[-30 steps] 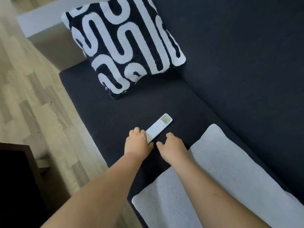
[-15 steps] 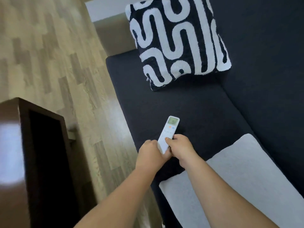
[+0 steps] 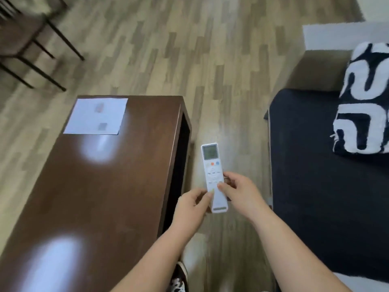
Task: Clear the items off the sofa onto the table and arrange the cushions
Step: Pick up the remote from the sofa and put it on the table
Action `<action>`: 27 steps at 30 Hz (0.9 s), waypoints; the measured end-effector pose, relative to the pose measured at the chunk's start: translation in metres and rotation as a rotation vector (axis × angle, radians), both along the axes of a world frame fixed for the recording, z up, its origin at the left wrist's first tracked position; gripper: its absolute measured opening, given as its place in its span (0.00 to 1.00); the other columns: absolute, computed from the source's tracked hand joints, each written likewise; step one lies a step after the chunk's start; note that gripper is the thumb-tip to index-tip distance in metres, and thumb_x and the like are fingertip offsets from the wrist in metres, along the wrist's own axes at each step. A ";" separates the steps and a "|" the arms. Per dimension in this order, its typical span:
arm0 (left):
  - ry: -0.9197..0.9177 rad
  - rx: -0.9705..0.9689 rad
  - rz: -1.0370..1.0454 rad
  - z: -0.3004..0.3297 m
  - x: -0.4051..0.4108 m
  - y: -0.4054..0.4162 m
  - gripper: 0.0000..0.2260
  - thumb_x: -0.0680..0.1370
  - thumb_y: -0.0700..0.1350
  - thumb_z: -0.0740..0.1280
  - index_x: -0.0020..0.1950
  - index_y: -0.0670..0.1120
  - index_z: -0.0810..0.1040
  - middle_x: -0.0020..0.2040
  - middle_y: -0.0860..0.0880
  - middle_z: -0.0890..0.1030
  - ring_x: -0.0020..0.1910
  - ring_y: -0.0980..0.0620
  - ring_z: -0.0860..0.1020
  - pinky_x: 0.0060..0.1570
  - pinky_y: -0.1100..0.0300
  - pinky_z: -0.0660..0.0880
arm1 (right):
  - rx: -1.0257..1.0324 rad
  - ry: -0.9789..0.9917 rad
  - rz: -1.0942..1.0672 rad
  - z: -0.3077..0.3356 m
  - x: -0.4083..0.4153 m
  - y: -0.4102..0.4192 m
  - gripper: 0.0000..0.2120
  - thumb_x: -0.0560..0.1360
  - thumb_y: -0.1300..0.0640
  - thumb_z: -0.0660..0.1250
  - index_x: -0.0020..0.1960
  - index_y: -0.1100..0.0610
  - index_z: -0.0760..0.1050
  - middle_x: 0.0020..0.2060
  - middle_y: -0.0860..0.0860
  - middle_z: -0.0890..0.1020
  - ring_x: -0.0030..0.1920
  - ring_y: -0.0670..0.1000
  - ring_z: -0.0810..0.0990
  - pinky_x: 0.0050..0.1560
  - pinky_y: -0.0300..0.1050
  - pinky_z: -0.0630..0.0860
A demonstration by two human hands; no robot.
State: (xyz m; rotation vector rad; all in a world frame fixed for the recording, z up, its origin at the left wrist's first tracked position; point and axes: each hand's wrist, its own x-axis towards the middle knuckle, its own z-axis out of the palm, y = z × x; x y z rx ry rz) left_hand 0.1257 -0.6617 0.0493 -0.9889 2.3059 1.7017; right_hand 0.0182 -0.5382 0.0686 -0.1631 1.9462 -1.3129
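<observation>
A white remote control (image 3: pixel 212 165) with a small screen hangs over the floor, between the table and the sofa. My left hand (image 3: pixel 192 205) pinches its lower left edge. On its right side, my right hand (image 3: pixel 240 191) grips it with thumb and fingers. The dark brown table (image 3: pixel 101 186) lies to the left of the hands. At the right stands the dark sofa (image 3: pixel 320 186), and a black-and-white patterned cushion (image 3: pixel 366 106) rests on its far end.
A white sheet of paper (image 3: pixel 95 115) lies on the table's far end. A dark chair (image 3: pixel 25 36) stands on the wooden floor at the top left. A pale cushion corner (image 3: pixel 366 283) shows at the bottom right. My shoe (image 3: pixel 179 279) is by the table's side.
Both hands lifted the remote off the sofa seat and carried it left over the floor. The view swung left, so the table now fills the left side.
</observation>
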 end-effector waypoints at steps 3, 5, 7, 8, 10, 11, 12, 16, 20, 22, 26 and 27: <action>0.052 0.114 0.151 0.006 0.034 -0.047 0.07 0.81 0.43 0.69 0.54 0.49 0.86 0.41 0.46 0.88 0.33 0.54 0.81 0.34 0.59 0.77 | 0.038 0.087 0.144 0.007 0.025 -0.062 0.14 0.77 0.64 0.67 0.52 0.45 0.83 0.45 0.48 0.87 0.46 0.48 0.86 0.51 0.48 0.81; 0.054 0.151 0.266 0.004 0.061 -0.075 0.07 0.81 0.42 0.69 0.53 0.48 0.87 0.40 0.44 0.87 0.31 0.55 0.79 0.33 0.59 0.74 | 0.075 0.127 0.237 0.006 0.046 -0.105 0.12 0.76 0.61 0.67 0.51 0.47 0.84 0.44 0.47 0.87 0.45 0.47 0.85 0.50 0.47 0.81; 0.061 0.223 0.390 0.002 0.087 -0.099 0.07 0.80 0.45 0.70 0.51 0.47 0.87 0.41 0.38 0.86 0.35 0.50 0.80 0.35 0.53 0.76 | 0.109 0.173 0.341 0.004 0.068 -0.144 0.10 0.77 0.59 0.67 0.53 0.49 0.84 0.43 0.46 0.87 0.45 0.47 0.84 0.49 0.46 0.80; 0.073 0.254 0.453 -0.002 0.102 -0.111 0.07 0.80 0.45 0.70 0.50 0.46 0.87 0.39 0.38 0.85 0.35 0.48 0.79 0.35 0.51 0.76 | 0.117 0.197 0.394 0.002 0.080 -0.165 0.10 0.76 0.59 0.66 0.53 0.49 0.83 0.43 0.45 0.86 0.45 0.46 0.84 0.48 0.45 0.80; 0.055 0.247 0.539 -0.003 0.125 -0.129 0.07 0.80 0.42 0.69 0.48 0.44 0.86 0.35 0.42 0.83 0.32 0.51 0.78 0.32 0.59 0.75 | 0.134 0.234 0.482 -0.002 0.098 -0.196 0.10 0.76 0.58 0.67 0.53 0.49 0.84 0.44 0.45 0.86 0.46 0.47 0.84 0.49 0.44 0.79; 0.039 0.234 0.575 -0.002 0.136 -0.138 0.07 0.81 0.40 0.68 0.48 0.43 0.86 0.34 0.44 0.83 0.30 0.53 0.78 0.31 0.62 0.74 | 0.154 0.249 0.523 -0.005 0.107 -0.210 0.10 0.76 0.58 0.67 0.54 0.50 0.84 0.45 0.45 0.86 0.47 0.47 0.83 0.49 0.43 0.78; 0.039 0.233 0.634 -0.006 0.157 -0.152 0.07 0.81 0.39 0.68 0.49 0.42 0.86 0.34 0.44 0.83 0.30 0.53 0.78 0.31 0.63 0.75 | 0.177 0.256 0.581 -0.010 0.126 -0.232 0.09 0.76 0.58 0.68 0.54 0.50 0.84 0.44 0.44 0.86 0.46 0.47 0.83 0.48 0.42 0.77; 0.007 0.309 0.861 -0.022 0.224 -0.181 0.08 0.81 0.42 0.67 0.50 0.42 0.86 0.41 0.36 0.85 0.36 0.50 0.81 0.36 0.56 0.79 | 0.238 0.240 0.735 -0.029 0.185 -0.284 0.08 0.76 0.58 0.68 0.51 0.51 0.84 0.39 0.43 0.82 0.44 0.48 0.82 0.43 0.43 0.75; -0.026 0.375 1.171 -0.050 0.291 -0.189 0.09 0.82 0.43 0.67 0.46 0.45 0.85 0.37 0.45 0.84 0.36 0.50 0.80 0.37 0.58 0.78 | 0.307 0.262 0.916 -0.060 0.249 -0.313 0.07 0.76 0.58 0.68 0.51 0.51 0.83 0.41 0.43 0.80 0.44 0.47 0.77 0.41 0.42 0.70; -0.065 0.405 1.320 -0.067 0.320 -0.185 0.09 0.82 0.43 0.67 0.44 0.45 0.84 0.37 0.49 0.84 0.37 0.52 0.80 0.39 0.58 0.79 | 0.387 0.273 1.042 -0.081 0.281 -0.321 0.05 0.77 0.57 0.67 0.47 0.53 0.82 0.43 0.47 0.82 0.46 0.52 0.78 0.42 0.47 0.73; -0.140 0.410 1.428 -0.089 0.364 -0.173 0.09 0.81 0.41 0.65 0.49 0.47 0.85 0.46 0.48 0.86 0.41 0.54 0.82 0.43 0.60 0.80 | 0.456 0.242 1.180 -0.117 0.335 -0.326 0.06 0.77 0.57 0.67 0.47 0.58 0.81 0.46 0.52 0.83 0.47 0.56 0.81 0.43 0.50 0.77; -0.151 0.414 1.461 -0.094 0.376 -0.171 0.10 0.81 0.40 0.64 0.47 0.48 0.84 0.46 0.48 0.86 0.41 0.53 0.82 0.43 0.60 0.80 | 0.463 0.239 1.209 -0.124 0.351 -0.326 0.06 0.77 0.57 0.67 0.47 0.58 0.81 0.46 0.52 0.83 0.46 0.55 0.81 0.42 0.50 0.77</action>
